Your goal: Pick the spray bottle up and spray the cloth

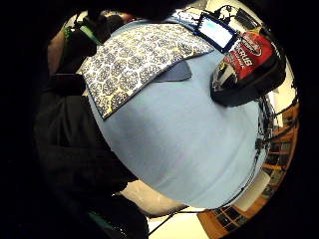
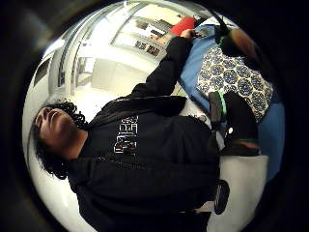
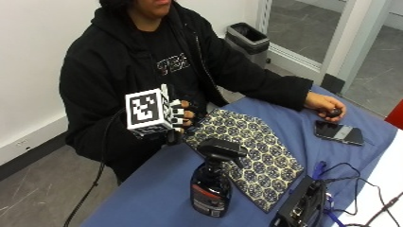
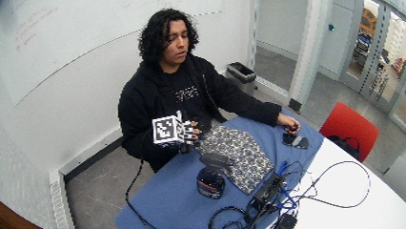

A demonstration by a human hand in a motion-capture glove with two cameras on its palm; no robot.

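Blue cloth covers the desk point(image 3: 157, 189), which stands by a white wall. On it, toward the near edge, the bottle point(image 3: 211, 182) stands upright, dark with a black spray head and a red label low on its side. It is free of any hand. Its base sits just beside the near corner of the cloth point(image 3: 252, 151), a patterned piece in navy and cream lying flat across the middle of the desk; whether the two touch cannot be told. In the little finger side palm view the bottle point(image 1: 244, 64) appears beside the cloth point(image 1: 139, 59), both on the blue surface.

The right hand point(image 3: 179, 118), in its black glove, hangs above the desk at the cloth's far corner, close to the person's chest and apart from the bottle. Its fingers look loosely curled and grasp nothing.

The person's bare left hand point(image 3: 324, 106) rests at the other side of the desk, fingers on a small dark object. Just beside it lies a phone point(image 3: 338, 132), face up. At the near edge, past the cloth, stands a black device point(image 3: 302, 208) with cables point(image 3: 353, 189) trailing from it. A bin point(image 3: 249, 38) stands on the floor behind the person.
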